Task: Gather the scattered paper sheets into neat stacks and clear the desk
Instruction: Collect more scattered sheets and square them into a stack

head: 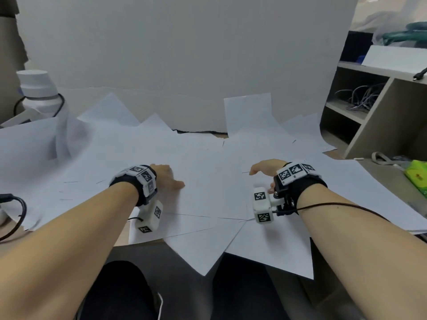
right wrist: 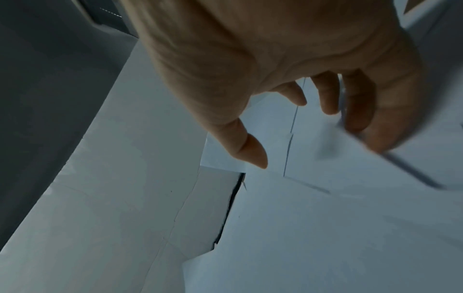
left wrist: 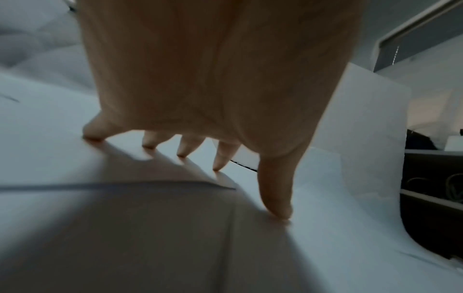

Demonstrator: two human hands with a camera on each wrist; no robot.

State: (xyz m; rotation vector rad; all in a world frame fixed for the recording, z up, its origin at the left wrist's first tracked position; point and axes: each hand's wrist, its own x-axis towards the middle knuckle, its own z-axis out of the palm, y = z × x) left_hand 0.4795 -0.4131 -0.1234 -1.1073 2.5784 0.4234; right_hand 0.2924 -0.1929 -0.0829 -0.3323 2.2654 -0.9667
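Several white paper sheets (head: 208, 192) lie scattered and overlapping over the whole desk, some hanging past its front edge. My left hand (head: 169, 179) rests on the sheets left of centre. In the left wrist view its spread fingertips (left wrist: 184, 151) and thumb press down on the paper (left wrist: 338, 247). My right hand (head: 263, 168) is right of centre, just above the sheets. In the right wrist view its fingers (right wrist: 328, 99) are loosely curled, and the thumb (right wrist: 253, 152) stands apart from them. The outer fingers sit at a blurred sheet edge (right wrist: 400, 168); nothing is pinched.
A white backdrop board (head: 184, 54) stands behind the desk. A white bottle-shaped object (head: 38, 88) and a black cable (head: 16, 204) are at the left. A shelf unit (head: 374, 107) with cables stands at the right, with a green-yellow item (head: 416, 179) in front of it.
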